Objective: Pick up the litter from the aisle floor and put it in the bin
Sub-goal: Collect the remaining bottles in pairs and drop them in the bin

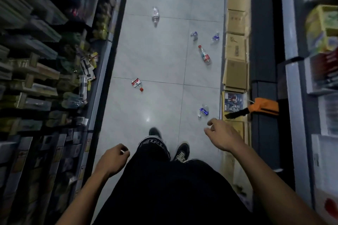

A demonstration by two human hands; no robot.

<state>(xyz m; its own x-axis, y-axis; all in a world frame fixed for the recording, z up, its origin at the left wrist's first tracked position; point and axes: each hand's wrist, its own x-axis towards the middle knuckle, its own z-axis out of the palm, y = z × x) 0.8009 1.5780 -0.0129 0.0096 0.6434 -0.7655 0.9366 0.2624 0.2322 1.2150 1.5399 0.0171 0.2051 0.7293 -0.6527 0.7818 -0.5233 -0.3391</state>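
Along the left side of the aisle runs a dark shelf rack (54,78) packed with goods too blurred to name. Low beside it hangs the left hand (114,157), its fingers (123,149) loosely curled and holding nothing, over the pale tiled floor (155,56). Ahead of that hand, near the middle of the aisle, lies a crushed bottle with a red label and red cap (137,84). Farther up the aisle rests a clear bottle (155,15) on its side. Below, black trousers (164,179) and two dark shoes (181,152) point up the aisle. To the right, a crushed bottle with a blue label (204,110) lies just beyond the right hand (222,136), whose fingers (210,122) are relaxed and spread above the floor, gripping nothing. Up from there are a bottle with a red cap (204,55) and two small blue-labelled bottles (194,35), well apart from both hands. Cardboard boxes (236,47) line the right edge, with an orange-handled brush (256,108) resting across them.
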